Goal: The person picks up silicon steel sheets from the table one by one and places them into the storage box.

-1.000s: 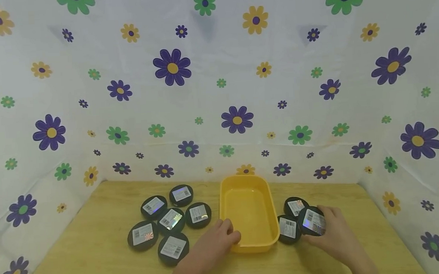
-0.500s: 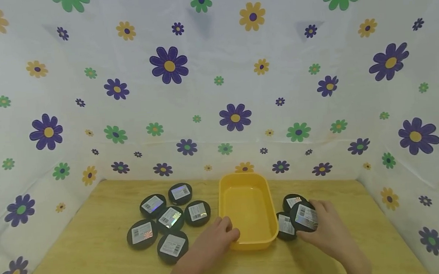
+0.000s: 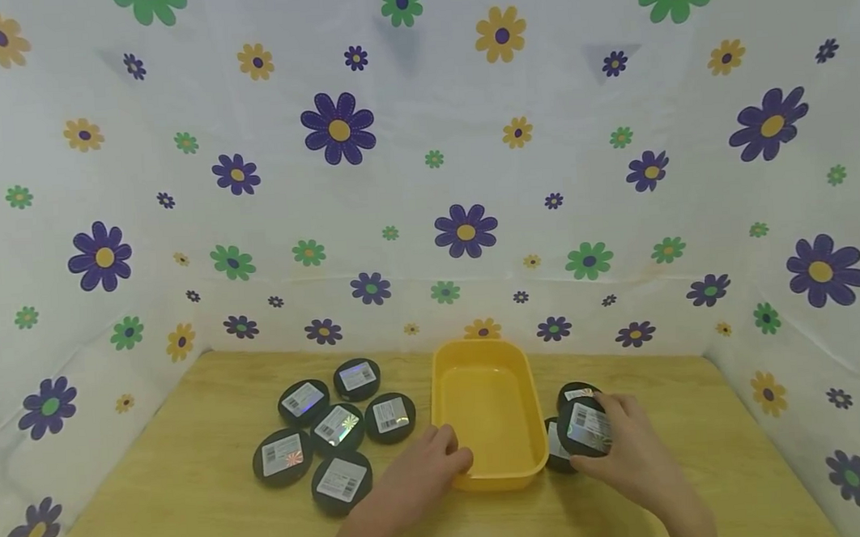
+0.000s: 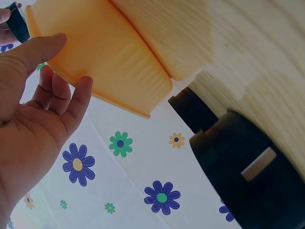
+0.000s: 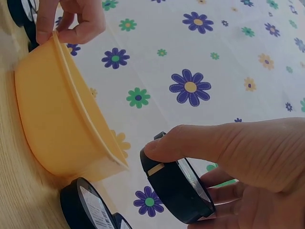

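Observation:
A yellow plastic tub (image 3: 489, 411) stands mid-table, and my left hand (image 3: 426, 473) pinches its rim at the near left corner. In the right wrist view, the left thumb and fingers (image 5: 86, 24) sit on either side of that rim. My right hand (image 3: 648, 460) grips a round, flat black container with a white label (image 3: 583, 429) between thumb and fingers. It is raised and tilted, as the right wrist view shows. Below it lie two similar containers, a back one (image 3: 575, 390) and a front one (image 3: 556, 448), both partly hidden.
Several more labelled black containers (image 3: 336, 430) lie grouped on the wooden table (image 3: 193, 492), left of the tub. A white cloth with printed flowers (image 3: 396, 181) hangs behind the table and along both sides.
My right hand has moved left with the black container, which now covers more of the two lying beside the tub. My left hand stays on the tub's rim.

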A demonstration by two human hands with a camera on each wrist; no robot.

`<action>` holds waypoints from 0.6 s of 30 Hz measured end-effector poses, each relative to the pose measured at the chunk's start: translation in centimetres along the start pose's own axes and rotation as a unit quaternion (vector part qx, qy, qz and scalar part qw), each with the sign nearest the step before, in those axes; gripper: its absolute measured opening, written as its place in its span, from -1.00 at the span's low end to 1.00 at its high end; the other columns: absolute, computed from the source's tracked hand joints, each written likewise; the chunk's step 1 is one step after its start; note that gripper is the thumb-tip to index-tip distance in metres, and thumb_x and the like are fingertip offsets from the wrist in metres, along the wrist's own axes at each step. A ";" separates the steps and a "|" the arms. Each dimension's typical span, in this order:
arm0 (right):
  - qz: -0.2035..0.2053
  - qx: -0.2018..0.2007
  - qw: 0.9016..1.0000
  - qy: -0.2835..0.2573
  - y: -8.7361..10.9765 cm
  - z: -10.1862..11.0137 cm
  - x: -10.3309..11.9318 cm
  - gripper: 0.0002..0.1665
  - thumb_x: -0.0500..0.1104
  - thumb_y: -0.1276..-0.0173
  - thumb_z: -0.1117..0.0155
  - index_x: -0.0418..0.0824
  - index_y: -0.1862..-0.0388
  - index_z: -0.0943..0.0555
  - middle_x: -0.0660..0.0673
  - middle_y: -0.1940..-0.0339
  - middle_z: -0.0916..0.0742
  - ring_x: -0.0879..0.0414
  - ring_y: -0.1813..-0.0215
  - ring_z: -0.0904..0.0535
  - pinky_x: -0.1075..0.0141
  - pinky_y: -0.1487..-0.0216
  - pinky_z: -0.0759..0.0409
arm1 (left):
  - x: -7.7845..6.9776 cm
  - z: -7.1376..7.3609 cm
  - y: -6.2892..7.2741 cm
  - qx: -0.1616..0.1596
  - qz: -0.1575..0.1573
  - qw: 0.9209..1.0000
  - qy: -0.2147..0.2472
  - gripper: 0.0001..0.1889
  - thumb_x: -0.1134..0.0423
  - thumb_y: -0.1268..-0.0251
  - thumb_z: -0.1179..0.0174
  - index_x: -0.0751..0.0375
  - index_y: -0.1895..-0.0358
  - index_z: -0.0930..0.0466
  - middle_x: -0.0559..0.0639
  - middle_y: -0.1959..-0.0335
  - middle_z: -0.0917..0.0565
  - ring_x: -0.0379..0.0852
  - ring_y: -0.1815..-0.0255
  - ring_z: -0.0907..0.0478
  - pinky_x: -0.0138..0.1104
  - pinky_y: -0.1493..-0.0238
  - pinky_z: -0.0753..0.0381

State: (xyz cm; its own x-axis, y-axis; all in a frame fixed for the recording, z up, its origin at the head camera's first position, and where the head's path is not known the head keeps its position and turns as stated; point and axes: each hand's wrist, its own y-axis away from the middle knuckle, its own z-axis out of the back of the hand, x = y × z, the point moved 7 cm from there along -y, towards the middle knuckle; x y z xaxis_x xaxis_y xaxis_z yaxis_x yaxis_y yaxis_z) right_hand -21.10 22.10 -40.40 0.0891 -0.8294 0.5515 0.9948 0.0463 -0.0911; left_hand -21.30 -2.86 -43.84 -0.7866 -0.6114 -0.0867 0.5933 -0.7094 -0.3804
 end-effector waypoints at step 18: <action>0.021 -0.021 1.000 -0.010 -0.6 -1.1 2.6 0.09 -0.05 0.05 -0.64 -0.44 -0.40 -0.33 -0.39 -0.27 -0.44 -0.22 -0.19 -0.47 -0.14 -0.19 -0.52 | 0.0 0.3 -0.1 -0.006 -0.005 1.000 -0.001 -0.71 0.42 -0.02 -0.37 -0.02 0.30 -0.50 -0.15 0.33 -0.35 -0.22 0.33 -0.26 -0.52 0.33 -0.32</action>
State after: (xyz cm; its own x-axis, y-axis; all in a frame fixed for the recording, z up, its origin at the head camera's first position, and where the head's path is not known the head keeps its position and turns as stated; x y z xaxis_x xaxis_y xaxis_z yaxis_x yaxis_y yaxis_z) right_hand -21.54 19.30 -39.81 0.1316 -0.8159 0.5630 0.9873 0.0566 -0.1487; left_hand -21.29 -2.92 -43.58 -0.7919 -0.6052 -0.0813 0.5837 -0.7113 -0.3915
